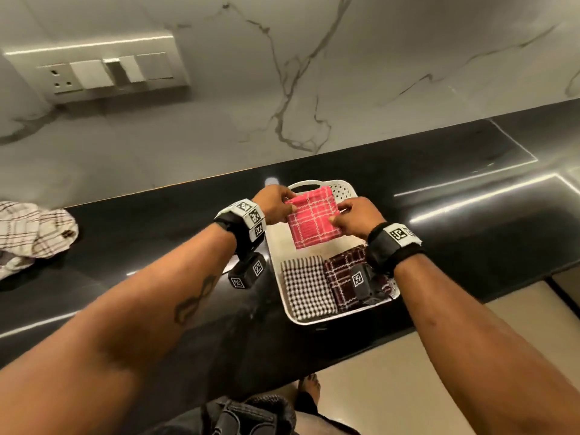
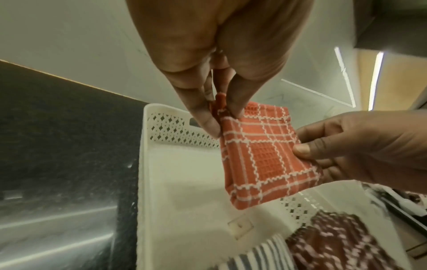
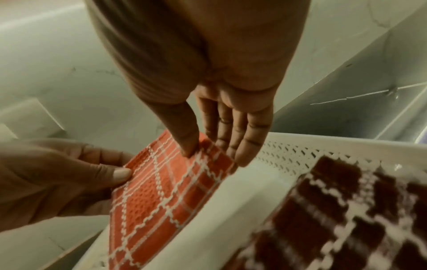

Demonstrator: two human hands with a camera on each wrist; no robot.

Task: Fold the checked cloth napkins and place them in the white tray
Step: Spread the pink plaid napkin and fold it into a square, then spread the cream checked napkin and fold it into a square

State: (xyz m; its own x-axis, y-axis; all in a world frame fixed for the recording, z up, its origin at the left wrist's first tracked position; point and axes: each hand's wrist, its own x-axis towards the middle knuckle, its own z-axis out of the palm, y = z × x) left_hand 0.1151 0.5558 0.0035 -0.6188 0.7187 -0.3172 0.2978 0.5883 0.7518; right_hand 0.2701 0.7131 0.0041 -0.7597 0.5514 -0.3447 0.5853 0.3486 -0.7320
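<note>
A folded red checked napkin (image 1: 314,219) hangs just above the far half of the white tray (image 1: 276,246). My left hand (image 1: 276,204) pinches its far left corner, the same pinch showing on the napkin (image 2: 261,155) in the left wrist view. My right hand (image 1: 351,218) pinches the right edge between thumb and fingers, also visible on the napkin (image 3: 161,197). In the tray's near half lie a folded black-and-white houndstooth napkin (image 1: 306,288) and a folded maroon checked napkin (image 1: 345,277), side by side. The tray wall (image 2: 182,133) is perforated.
A crumpled white checked cloth (image 1: 31,233) lies at the far left of the black counter (image 1: 141,246). A marble wall with a switch panel (image 1: 100,70) rises behind. The counter's front edge drops to a beige floor (image 1: 392,387).
</note>
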